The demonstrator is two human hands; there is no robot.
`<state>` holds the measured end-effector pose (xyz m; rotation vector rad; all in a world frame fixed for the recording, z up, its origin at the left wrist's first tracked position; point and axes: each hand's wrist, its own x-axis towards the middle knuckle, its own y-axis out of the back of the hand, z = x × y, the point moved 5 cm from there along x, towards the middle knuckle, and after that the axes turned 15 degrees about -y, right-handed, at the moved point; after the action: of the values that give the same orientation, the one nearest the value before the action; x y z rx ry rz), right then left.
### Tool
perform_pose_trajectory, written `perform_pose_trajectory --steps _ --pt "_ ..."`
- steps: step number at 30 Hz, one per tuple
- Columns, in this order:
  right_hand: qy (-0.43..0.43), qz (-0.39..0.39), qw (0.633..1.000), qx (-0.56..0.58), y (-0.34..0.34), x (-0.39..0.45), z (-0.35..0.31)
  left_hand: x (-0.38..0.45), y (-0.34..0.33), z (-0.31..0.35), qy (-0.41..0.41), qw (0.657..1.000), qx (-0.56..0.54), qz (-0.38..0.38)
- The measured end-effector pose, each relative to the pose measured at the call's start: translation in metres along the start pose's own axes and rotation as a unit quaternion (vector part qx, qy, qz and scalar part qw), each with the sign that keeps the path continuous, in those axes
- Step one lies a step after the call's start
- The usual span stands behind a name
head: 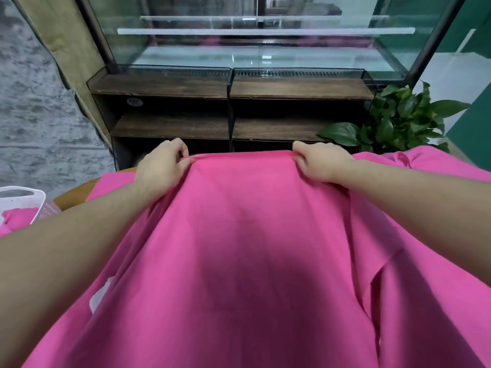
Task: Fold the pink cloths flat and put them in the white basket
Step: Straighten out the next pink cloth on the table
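A large pink cloth (239,248) fills the middle of the view and is stretched out away from me. My left hand (162,168) pinches its far left corner and my right hand (321,162) pinches its far right corner, so the far edge runs taut between them. More pink cloth (425,166) lies spread under it to the right. The white basket (24,197) shows at the left edge, with a pink cloth (18,215) inside it.
A wooden table edge (77,192) peeks out at the left beside the basket. Straight ahead stands a dark wooden shelf unit (228,88) with a glass display case (252,35) on top. A green leafy plant (398,120) sits at the right.
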<state>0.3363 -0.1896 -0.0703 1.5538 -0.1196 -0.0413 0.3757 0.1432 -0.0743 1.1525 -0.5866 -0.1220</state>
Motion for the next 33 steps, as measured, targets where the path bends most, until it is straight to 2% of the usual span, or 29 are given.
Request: perform_pose_trajectory --steps 1,3,8,11,15,17,19,22,24,26,28,30,33 --pt "-0.013 0.022 1.0 -0.006 0.002 0.004 0.0 0.003 0.0 -0.001 0.026 1.0 0.011 0.005" --pt "-0.03 0.018 0.999 -0.028 -0.004 0.011 -0.001 0.008 -0.007 -0.007 0.082 0.996 0.013 -0.023" --pt "-0.066 -0.062 0.995 -0.047 -0.041 0.015 -0.002 -0.003 -0.035 -0.015 0.159 0.971 -0.026 -0.177" --pt "-0.065 -0.062 0.996 -0.026 -0.051 0.015 -0.005 -0.02 -0.036 -0.027 0.215 0.948 -0.11 -0.205" --pt "-0.045 -0.053 0.998 0.007 -0.053 0.018 -0.009 -0.039 -0.026 -0.039 0.253 0.899 -0.218 -0.285" --pt "-0.029 -0.06 0.997 0.034 -0.055 0.018 -0.014 -0.042 -0.02 -0.046 0.229 0.899 -0.245 -0.282" --pt "0.002 -0.055 0.997 0.05 -0.059 0.019 -0.022 -0.039 -0.013 -0.055 0.202 0.921 -0.247 -0.222" --pt "0.001 -0.011 0.999 0.052 -0.057 0.023 -0.026 -0.029 -0.002 -0.065 0.2 0.955 -0.189 -0.113" --pt "-0.024 0.001 0.999 0.035 -0.055 0.028 -0.029 -0.018 0.004 -0.066 0.169 0.975 -0.113 -0.09" --pt "-0.046 -0.008 0.999 0.001 -0.058 0.031 -0.032 -0.01 0.006 -0.065 0.13 0.986 -0.006 -0.104" --pt "-0.058 0.017 0.998 -0.027 -0.059 0.031 -0.036 -0.006 0.005 -0.063 0.1 0.982 0.096 -0.131" --pt "-0.051 0.084 0.994 -0.038 -0.056 0.029 -0.04 -0.005 0.001 -0.06 0.08 0.973 0.144 -0.162" --pt "0.026 0.151 0.988 -0.019 -0.054 0.017 -0.061 -0.012 -0.001 -0.066 0.099 0.957 0.172 -0.21"
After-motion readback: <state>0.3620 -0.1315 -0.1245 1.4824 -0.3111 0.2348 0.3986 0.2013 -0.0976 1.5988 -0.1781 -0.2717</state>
